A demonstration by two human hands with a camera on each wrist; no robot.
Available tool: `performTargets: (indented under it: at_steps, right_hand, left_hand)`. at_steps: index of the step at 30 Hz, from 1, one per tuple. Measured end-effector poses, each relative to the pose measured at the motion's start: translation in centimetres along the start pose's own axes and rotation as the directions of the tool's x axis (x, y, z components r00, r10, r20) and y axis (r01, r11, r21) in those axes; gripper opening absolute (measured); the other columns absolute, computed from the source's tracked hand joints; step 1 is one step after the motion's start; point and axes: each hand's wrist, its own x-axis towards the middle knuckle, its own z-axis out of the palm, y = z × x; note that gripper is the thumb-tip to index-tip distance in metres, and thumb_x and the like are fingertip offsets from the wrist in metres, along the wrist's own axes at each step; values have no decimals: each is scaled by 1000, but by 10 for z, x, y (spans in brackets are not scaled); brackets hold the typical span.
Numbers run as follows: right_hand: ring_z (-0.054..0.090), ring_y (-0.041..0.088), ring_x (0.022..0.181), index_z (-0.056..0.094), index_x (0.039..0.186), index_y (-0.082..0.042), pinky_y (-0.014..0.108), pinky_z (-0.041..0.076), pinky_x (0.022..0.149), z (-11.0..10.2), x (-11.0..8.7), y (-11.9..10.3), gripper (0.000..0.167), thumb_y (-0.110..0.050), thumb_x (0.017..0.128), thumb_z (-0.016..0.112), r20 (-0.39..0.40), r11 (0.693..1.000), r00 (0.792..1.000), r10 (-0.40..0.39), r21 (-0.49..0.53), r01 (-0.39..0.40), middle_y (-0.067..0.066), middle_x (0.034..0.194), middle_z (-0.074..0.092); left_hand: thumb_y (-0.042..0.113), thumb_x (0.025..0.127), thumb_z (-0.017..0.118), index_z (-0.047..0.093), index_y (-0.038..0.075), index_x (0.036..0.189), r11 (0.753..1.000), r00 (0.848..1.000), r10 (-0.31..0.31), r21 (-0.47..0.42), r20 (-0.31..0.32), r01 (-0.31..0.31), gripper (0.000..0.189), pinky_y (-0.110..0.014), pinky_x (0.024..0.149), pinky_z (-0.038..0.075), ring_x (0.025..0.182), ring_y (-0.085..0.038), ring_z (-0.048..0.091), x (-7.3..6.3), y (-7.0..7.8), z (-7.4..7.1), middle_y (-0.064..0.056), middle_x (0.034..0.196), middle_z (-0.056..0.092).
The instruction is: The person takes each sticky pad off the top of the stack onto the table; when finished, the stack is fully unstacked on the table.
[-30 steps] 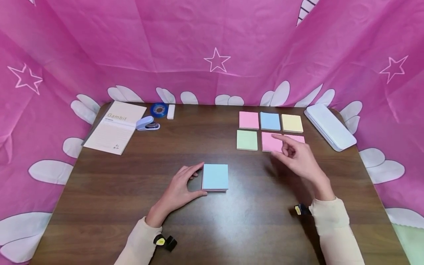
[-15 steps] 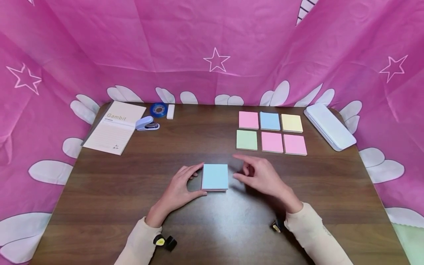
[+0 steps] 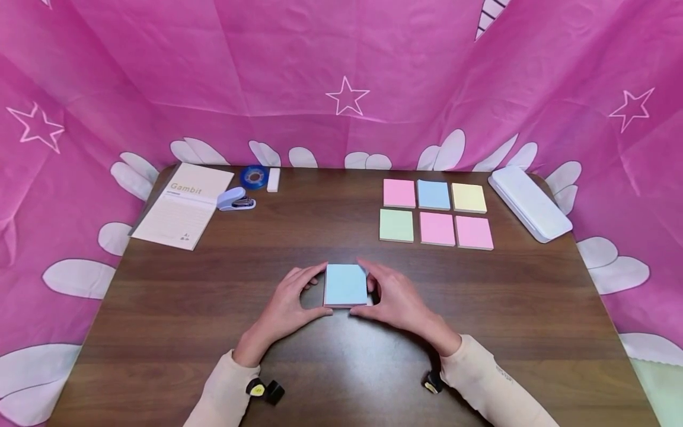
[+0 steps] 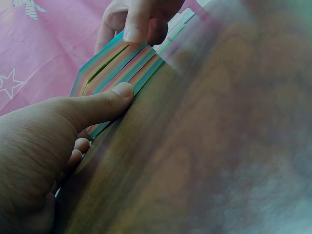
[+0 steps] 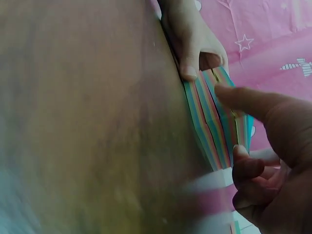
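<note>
A stack of sticky note pads (image 3: pixel 345 284), light blue on top, sits on the table in front of me. My left hand (image 3: pixel 290 301) grips its left end, thumb on the near side and index finger at the far corner. From the right, my right hand (image 3: pixel 397 301) holds it the same way, thumb at the near edge. Both wrist views show the stack's striped sides, with thin gaps between several pads. In the left wrist view the left thumb (image 4: pixel 109 102) presses low on the stack; the right thumb (image 5: pixel 243 100) lies higher up in the right wrist view.
Behind to the right, single pads lie in two rows: pink (image 3: pixel 399 193), blue (image 3: pixel 434 194), yellow (image 3: pixel 469 197), green (image 3: pixel 396 225), and two more pink. A white case (image 3: pixel 530 203) is beyond. Back left are a notebook (image 3: pixel 183 204), stapler (image 3: pixel 235 200), blue tape roll (image 3: pixel 254 177) and white eraser (image 3: pixel 273 179).
My right hand has come from over the front pink pads leftward and nearer, and now grips the stack's right end. The left hand has stayed on the stack.
</note>
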Motion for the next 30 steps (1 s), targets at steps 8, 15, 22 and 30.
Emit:
performTargets:
  at_steps: [8,15,22,30]
  right_hand:
    - [54,15,80,65,147,-3,26,44,69,-1,0,2,86,-31,76,105,-1,999,1000,1,53,0,0,100,61]
    - [54,16,79,68,143,-8,26,45,68,-14,-1,11,83,-29,73,107,15,994,1000,-8,108,6,-2,100,58]
    - [51,13,79,66,145,-11,28,45,70,-33,-5,25,82,-27,76,106,39,993,999,13,115,-18,-1,102,58]
    - [53,16,82,63,146,-6,30,45,71,-57,-8,47,84,-22,76,106,3,993,997,71,99,-71,4,103,60]
  left_hand:
    - [29,82,103,56,18,163,1000,1000,6,4,-6,-6,95,-41,96,57,114,-17,62,1,0,0,-2,143,70]
    - [30,81,103,57,18,163,1000,1000,-4,11,-10,4,95,-41,94,57,112,-16,61,1,2,1,-1,142,70]
    - [33,79,104,56,20,164,1000,1000,-23,10,2,23,99,-46,97,57,114,-16,61,1,1,3,-2,144,69]
    - [31,78,105,57,20,163,1000,1000,-18,13,-16,18,98,-43,94,58,112,-16,62,0,2,2,-2,145,70]
